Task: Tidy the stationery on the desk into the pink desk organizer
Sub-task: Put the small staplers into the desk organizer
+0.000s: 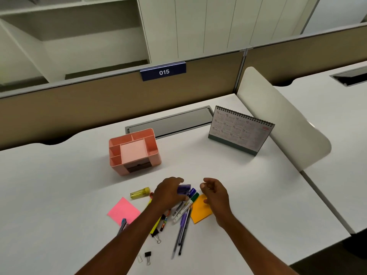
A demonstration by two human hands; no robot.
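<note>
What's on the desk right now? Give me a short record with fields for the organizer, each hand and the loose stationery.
organizer: pink desk organizer, upright, compartments look empty
left: left hand curled over the markers
right: right hand above the orange sticky notes, holding nothing
loose: pink sticky notes, yellow tube, pens, binder clips, paper clip
behind: desk calendar
</note>
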